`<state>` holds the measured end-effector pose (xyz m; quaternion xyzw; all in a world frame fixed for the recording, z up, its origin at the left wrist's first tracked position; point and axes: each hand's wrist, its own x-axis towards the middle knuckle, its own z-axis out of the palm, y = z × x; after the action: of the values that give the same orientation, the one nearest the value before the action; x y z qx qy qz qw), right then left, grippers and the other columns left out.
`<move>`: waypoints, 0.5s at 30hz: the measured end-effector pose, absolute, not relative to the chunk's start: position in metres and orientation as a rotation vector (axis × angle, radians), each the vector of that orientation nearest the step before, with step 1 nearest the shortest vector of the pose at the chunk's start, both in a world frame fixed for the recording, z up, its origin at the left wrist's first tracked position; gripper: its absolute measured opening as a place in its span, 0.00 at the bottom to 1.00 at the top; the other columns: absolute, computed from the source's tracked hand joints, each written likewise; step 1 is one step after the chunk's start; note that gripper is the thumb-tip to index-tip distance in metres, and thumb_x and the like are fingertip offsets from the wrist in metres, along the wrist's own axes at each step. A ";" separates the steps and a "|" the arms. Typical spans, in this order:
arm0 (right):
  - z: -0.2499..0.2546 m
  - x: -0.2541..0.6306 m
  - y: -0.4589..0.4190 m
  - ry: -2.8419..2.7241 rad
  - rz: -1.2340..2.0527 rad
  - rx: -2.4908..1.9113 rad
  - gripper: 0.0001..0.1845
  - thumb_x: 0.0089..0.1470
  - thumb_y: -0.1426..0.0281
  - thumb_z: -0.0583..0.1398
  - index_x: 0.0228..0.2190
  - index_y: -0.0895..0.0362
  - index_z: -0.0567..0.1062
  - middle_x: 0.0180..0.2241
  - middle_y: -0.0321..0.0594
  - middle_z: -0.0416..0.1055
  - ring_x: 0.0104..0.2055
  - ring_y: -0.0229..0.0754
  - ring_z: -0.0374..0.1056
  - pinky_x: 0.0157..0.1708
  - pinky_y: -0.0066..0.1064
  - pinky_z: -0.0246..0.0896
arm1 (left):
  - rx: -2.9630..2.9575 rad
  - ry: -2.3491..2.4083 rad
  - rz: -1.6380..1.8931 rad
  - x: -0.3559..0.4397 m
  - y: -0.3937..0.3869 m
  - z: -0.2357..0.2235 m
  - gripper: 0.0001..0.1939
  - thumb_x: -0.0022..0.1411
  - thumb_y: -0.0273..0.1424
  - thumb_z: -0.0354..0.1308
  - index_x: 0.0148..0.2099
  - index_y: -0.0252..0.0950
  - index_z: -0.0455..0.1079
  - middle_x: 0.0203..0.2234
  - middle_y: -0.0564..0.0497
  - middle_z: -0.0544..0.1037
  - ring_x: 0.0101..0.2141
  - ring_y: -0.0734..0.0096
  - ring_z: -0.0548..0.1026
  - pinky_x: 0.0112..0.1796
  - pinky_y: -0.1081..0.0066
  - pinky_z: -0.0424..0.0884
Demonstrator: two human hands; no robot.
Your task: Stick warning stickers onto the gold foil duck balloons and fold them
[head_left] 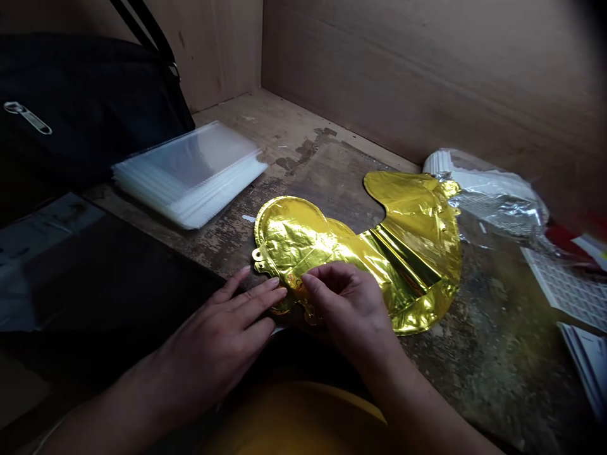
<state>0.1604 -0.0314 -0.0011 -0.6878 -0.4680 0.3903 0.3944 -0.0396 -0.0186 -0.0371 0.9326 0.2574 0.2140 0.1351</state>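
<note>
Right of the clear sleeve stack (190,174) and nearer the person, the gold foil balloon (303,234) lies flat, its long axis slanting away rightward from the stack; its tabbed end points left. The left hand (232,332), fingers extended, touches its near edge; the right hand (353,306) pinches at it, contents unclear.

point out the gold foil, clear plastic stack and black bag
Gold foil (355,248), head view: its shiny middle part.
Clear plastic stack (192,169), head view: its top sheet.
Black bag (99,107), head view: its dark side facing the camera.
</note>
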 end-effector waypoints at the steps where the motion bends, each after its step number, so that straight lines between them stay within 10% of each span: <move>1: -0.003 0.160 -0.031 -1.211 0.955 -1.767 0.11 0.50 0.62 0.64 0.23 0.57 0.78 0.22 0.38 0.73 0.23 0.38 0.67 0.22 0.29 0.62 | 2.704 0.735 0.626 -0.040 -0.019 -0.038 0.13 0.68 0.22 0.49 0.44 0.36 0.74 0.58 0.46 0.72 0.62 0.68 0.64 0.67 0.58 0.42; 15: -0.011 0.155 -0.030 -1.334 0.848 -1.813 0.12 0.52 0.63 0.63 0.23 0.57 0.78 0.22 0.38 0.73 0.21 0.37 0.64 0.21 0.28 0.59 | 2.668 0.745 0.658 -0.041 -0.021 -0.038 0.11 0.66 0.20 0.51 0.43 0.35 0.73 0.58 0.45 0.72 0.61 0.67 0.66 0.67 0.57 0.42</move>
<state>0.1548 -0.0301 -0.0106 -0.7033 -0.5175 0.3290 0.3597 -0.0408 -0.0211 -0.0377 0.9269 0.2589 0.2286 0.1467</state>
